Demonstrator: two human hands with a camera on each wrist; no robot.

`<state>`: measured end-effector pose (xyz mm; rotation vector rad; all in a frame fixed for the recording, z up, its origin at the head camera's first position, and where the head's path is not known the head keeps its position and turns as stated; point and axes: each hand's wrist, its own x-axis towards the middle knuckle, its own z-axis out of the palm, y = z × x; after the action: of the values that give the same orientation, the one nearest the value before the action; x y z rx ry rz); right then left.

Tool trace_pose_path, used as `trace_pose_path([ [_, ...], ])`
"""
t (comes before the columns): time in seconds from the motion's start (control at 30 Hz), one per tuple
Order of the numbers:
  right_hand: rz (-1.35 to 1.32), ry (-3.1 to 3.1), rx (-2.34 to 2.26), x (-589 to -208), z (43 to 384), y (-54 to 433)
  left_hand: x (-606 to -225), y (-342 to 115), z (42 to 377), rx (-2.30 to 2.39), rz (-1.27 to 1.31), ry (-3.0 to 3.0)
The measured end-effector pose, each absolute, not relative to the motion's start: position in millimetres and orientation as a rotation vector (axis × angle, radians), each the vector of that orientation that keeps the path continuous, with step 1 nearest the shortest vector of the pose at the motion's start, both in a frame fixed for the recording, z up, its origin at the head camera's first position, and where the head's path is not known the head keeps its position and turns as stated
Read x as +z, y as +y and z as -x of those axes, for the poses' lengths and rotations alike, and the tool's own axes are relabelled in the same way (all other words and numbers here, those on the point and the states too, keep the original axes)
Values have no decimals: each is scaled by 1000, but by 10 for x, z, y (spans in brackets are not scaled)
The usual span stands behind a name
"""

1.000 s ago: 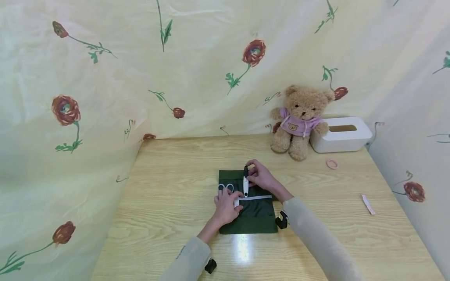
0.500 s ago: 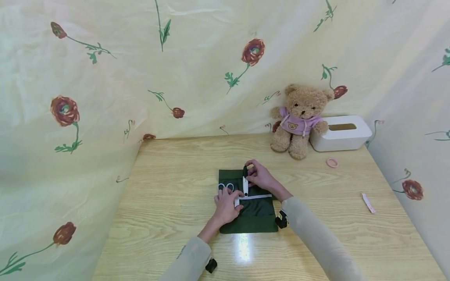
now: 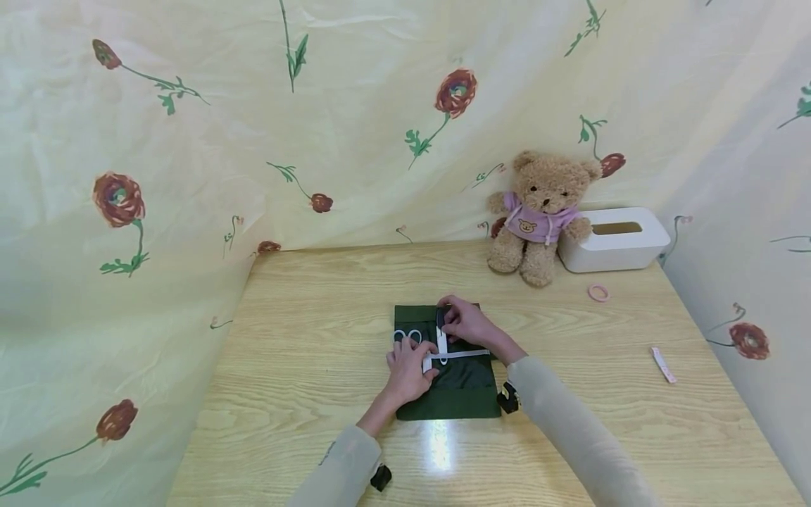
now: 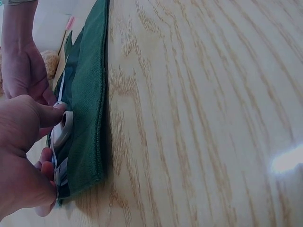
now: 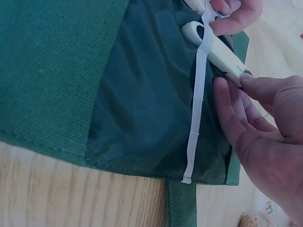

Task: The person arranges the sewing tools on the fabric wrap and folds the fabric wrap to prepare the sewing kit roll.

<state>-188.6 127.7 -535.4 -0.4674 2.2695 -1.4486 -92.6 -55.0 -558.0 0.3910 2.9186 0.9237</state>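
A dark green fabric roll [image 3: 448, 405] lies unfolded, with a white elastic band [image 5: 196, 109] across its inner lining. My right hand [image 3: 467, 320] pinches the dark end of a slim white-handled tool [image 5: 227, 59], thumb on top and fingers beneath. The tool's holed white end sticks out past the band, which crosses over it. My left hand [image 3: 408, 370] pinches the band beside the tool; its fingertips show at the top of the right wrist view. White scissor handles [image 3: 407, 336] show just beyond the left hand, which hides the rest. A second white piece [image 3: 427, 364] shows between the left fingers.
At the back right a teddy bear [image 3: 538, 225] in a lilac hoodie sits against a white tissue box [image 3: 617, 246]. A pink ring [image 3: 598, 293] and a small pale strip [image 3: 663, 365] lie on the wooden table [image 3: 304, 338]. A green strap [image 5: 181, 203] extends from the roll's side.
My right hand has moved slightly toward me, sliding the white-handled tool so its holed end passes under the elastic band. The left hand has stayed in place.
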Motion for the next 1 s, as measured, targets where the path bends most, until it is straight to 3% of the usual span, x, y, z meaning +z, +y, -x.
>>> trace_pose_path([
  [1.0,583,2384,-1167,-5290,1804,1259,-5574,-543,938,928,-379,2893],
])
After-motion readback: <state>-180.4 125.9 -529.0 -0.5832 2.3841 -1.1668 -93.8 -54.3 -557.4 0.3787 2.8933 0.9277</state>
